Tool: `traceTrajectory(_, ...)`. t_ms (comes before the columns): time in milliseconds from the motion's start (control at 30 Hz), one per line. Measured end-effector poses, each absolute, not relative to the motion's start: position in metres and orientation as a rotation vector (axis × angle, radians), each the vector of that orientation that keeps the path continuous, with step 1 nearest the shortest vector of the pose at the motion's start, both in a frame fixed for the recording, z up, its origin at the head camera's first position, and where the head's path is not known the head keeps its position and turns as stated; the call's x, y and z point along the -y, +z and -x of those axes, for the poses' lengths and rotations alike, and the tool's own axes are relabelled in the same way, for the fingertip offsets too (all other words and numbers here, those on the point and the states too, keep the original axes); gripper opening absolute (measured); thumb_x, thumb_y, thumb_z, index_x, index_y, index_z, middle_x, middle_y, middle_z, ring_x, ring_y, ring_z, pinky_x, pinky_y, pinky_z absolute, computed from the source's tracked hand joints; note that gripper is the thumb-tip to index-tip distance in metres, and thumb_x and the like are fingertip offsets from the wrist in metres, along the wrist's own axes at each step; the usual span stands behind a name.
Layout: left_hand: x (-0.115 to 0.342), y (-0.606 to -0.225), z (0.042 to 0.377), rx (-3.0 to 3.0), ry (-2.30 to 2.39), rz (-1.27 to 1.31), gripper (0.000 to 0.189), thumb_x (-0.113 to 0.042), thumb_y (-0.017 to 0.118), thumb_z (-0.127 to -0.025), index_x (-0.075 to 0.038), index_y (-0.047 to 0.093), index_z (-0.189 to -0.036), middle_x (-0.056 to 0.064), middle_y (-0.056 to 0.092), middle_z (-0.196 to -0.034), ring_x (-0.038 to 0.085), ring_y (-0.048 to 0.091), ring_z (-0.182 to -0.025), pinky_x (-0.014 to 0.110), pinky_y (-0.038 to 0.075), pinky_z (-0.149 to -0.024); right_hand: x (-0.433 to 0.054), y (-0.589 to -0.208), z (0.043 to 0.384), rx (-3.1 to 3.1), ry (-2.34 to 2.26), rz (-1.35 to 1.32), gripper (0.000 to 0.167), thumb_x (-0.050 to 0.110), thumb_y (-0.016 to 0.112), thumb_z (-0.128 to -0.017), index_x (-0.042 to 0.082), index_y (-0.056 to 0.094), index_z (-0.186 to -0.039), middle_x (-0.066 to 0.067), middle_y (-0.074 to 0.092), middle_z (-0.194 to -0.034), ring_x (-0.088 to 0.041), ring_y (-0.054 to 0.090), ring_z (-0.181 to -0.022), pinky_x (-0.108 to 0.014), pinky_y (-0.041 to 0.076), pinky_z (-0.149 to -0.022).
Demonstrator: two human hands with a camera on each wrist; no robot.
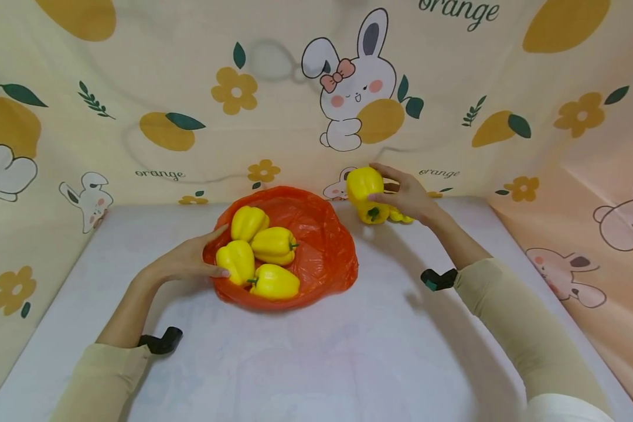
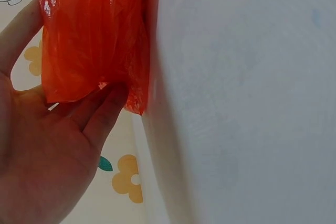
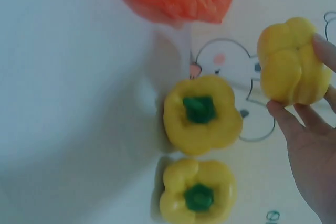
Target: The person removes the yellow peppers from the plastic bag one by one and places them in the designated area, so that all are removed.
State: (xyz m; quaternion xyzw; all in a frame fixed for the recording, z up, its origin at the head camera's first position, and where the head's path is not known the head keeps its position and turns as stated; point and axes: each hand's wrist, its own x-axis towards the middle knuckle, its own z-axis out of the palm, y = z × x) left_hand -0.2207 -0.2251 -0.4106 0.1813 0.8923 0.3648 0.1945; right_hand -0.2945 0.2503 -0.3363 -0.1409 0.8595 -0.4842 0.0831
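Observation:
A red plastic bag lies spread wide on the table, with several yellow bell peppers inside its left half. My left hand grips the bag's left edge; in the left wrist view, the fingers of that hand curl under the red plastic. To the right of the bag, my right hand holds a yellow bell pepper above the table. Two more peppers stand below and beside it, their green stems facing the camera in the right wrist view: one pepper nearer the bag, another pepper farther off.
The white table reaches back to a cream cloth backdrop printed with rabbits, flowers and oranges. Cloth also rises at the left and right sides. Each wrist wears a black camera mount, such as the left one.

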Motion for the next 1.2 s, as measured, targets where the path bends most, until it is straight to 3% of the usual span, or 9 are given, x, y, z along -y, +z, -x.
traceTrajectory(300, 0.227, -0.419, 0.218, -2.498, 1.007, -0.527, 0.109, -0.049, 0.080, -0.078, -0.009, 0.019, -0.159, 0.019, 0.034, -0.157, 0.040, 0.033, -0.142, 0.063, 0.033, -0.110, -0.284, -0.352, 0.296, -2.608, -1.461, 0.390, 0.074, 0.028, 0.074, -0.091, 0.027, 0.036, -0.155, -0.004, 0.032, -0.159, -0.037, 0.040, -0.137, -0.054, 0.037, -0.111)
traceTrajectory(667, 0.227, -0.411, 0.219, -2.504, 1.015, -0.528, 0.107, -0.048, 0.080, -0.080, -0.013, 0.017, -0.160, 0.019, 0.031, -0.159, 0.040, 0.030, -0.143, 0.064, 0.030, -0.111, -0.320, -0.338, 0.301, -2.679, -1.428, 0.299, 0.078, 0.035, 0.071, -0.092, 0.029, 0.029, -0.157, -0.003, 0.028, -0.162, -0.037, 0.036, -0.140, -0.054, 0.039, -0.110)
traceTrajectory(1200, 0.227, -0.410, 0.220, -2.501, 1.031, -0.536, 0.106, -0.046, 0.080, -0.080, -0.013, 0.018, -0.160, 0.017, 0.031, -0.159, 0.039, 0.029, -0.143, 0.064, 0.028, -0.112, -0.364, -0.346, 0.304, -2.712, -1.465, 0.155, 0.076, 0.036, 0.067, -0.095, 0.029, 0.025, -0.159, -0.016, 0.023, -0.161, -0.041, 0.034, -0.139, -0.056, 0.033, -0.113)
